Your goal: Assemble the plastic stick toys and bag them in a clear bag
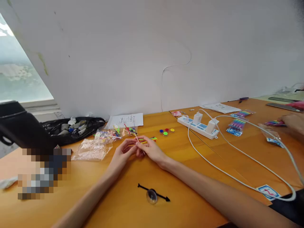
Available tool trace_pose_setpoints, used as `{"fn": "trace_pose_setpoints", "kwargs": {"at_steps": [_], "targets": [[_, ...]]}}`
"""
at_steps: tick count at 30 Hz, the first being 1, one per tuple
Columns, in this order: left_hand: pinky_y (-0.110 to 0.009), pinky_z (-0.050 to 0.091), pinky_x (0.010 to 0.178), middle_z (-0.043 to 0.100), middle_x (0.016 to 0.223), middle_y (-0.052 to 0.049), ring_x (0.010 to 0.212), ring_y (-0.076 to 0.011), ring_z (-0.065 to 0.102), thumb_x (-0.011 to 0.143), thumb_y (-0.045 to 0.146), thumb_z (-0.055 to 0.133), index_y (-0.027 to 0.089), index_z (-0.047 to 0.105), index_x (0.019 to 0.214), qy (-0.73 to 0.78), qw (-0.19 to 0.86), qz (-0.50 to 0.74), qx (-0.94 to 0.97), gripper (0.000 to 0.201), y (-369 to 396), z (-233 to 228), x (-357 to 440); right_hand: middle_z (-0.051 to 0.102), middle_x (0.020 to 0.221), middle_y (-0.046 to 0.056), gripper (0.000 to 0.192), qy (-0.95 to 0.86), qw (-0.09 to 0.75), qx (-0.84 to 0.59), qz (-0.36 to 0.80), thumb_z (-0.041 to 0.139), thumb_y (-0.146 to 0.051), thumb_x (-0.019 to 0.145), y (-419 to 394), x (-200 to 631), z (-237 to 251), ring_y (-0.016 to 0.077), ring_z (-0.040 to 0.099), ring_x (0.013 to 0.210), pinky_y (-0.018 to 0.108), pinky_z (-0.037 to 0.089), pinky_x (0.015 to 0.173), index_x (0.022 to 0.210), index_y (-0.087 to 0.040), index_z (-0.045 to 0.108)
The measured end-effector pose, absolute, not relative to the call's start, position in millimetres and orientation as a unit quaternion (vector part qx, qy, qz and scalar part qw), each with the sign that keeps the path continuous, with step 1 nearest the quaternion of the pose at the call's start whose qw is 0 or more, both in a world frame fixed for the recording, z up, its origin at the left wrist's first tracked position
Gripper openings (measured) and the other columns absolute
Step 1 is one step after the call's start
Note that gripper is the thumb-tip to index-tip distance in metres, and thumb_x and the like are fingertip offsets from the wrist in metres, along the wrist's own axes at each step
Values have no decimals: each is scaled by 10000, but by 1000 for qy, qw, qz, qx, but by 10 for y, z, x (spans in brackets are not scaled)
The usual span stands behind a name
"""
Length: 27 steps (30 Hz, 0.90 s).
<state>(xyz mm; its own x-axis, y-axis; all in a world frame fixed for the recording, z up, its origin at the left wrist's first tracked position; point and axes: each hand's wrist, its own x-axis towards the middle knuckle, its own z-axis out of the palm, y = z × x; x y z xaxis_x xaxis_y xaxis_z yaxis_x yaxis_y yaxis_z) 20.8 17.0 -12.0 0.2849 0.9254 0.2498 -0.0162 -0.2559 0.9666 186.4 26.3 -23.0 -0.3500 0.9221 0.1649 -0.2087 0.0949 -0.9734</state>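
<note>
My left hand (124, 150) and my right hand (153, 152) meet above the table, fingers bent close together. A thin pale stick (137, 137) rises from between the fingertips, where both hands pinch it. Several thin yellow, green and red sticks (154, 138) show behind and between the fingers; I cannot tell whether they are held or lie on the table. Beyond my right hand lie small blue, red, yellow and green round pieces (165, 133). Nearer to me is a black double-ended arrow (162, 197) with a clear suction cup (151, 196).
Clear plastic bags (92, 149) and packets of colourful parts (108, 134) lie left of my hands, near a black bag (91, 125) of debris. A white power strip (198, 126) trails cables rightward. Another person's hand (294, 123) is at the right by rainbow-coloured packets (237, 126).
</note>
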Motion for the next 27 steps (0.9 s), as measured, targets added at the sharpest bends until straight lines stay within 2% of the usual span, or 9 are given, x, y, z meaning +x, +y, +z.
{"fn": "trace_pose_setpoints", "kwargs": {"at_steps": [4, 9, 16, 21, 27], "targets": [[-339, 501, 985, 712, 1087, -61, 1046, -215, 676, 877, 433, 724, 191, 648, 1071, 342, 496, 464, 649, 320, 157, -124, 188, 642, 644, -38, 444, -539, 477, -305, 623, 715, -472, 867, 135, 1939, -129, 110, 551, 605, 233, 412, 642, 1185, -207, 555], [-345, 501, 949, 717, 936, -40, 961, -209, 691, 926, 433, 669, 189, 628, 1153, 334, 515, 421, 668, 335, 122, -104, 174, 649, 682, -38, 327, -527, 458, -312, 645, 710, -420, 866, 45, 1982, -59, 115, 575, 647, 228, 405, 645, 1093, -245, 553], [-312, 510, 868, 679, 840, -12, 870, -178, 677, 968, 411, 616, 197, 594, 1069, 327, 495, 419, 687, 237, 58, -49, 196, 637, 690, -39, 215, -522, 436, -314, 662, 662, -373, 895, 49, 1971, -35, 116, 594, 681, 231, 439, 686, 1022, -244, 545], [-304, 512, 817, 651, 801, 4, 810, -157, 647, 1000, 388, 563, 203, 541, 1060, 316, 496, 411, 696, 196, 30, -33, 230, 646, 683, -27, 229, -527, 442, -285, 667, 611, -433, 930, 76, 1982, -86, 128, 619, 678, 244, 463, 695, 1014, -235, 533], [-310, 513, 810, 642, 794, 8, 821, -161, 658, 1005, 388, 562, 201, 525, 1052, 300, 502, 396, 708, 196, 17, -54, 221, 666, 723, -22, 256, -561, 410, -237, 679, 634, -439, 942, 112, 2061, -157, 131, 633, 708, 254, 477, 719, 1051, -239, 519]]}}
